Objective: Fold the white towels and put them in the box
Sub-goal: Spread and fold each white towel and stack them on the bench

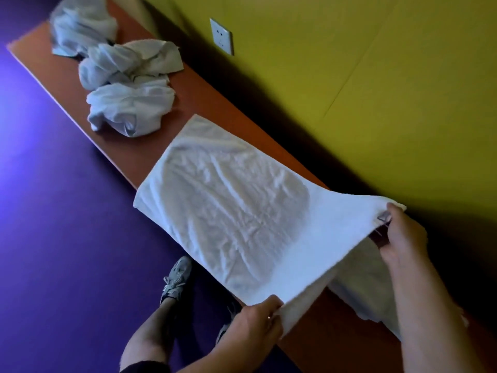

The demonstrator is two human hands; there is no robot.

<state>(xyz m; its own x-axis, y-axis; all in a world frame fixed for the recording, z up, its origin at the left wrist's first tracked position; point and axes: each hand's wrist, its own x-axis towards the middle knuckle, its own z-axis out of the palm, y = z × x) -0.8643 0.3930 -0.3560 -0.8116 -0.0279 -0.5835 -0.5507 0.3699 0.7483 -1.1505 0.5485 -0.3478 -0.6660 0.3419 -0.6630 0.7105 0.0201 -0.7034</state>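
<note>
A white towel (231,208) lies spread across a narrow orange-brown table (220,109), with its near end lifted. My left hand (258,321) pinches the near-left corner, and my right hand (403,238) pinches the near-right corner by a small label. The lifted end hangs above more white cloth (360,286) lying on the table under my right forearm. Three crumpled white towels sit farther along the table: one (131,109) closest, one (129,63) behind it, one (83,25) at the far end. No box is in view.
A yellow-green wall (349,76) with a white socket (222,36) runs along the table's far side. The floor (53,211) on the left is purple. My leg and grey shoe (176,278) stand beside the table's near edge.
</note>
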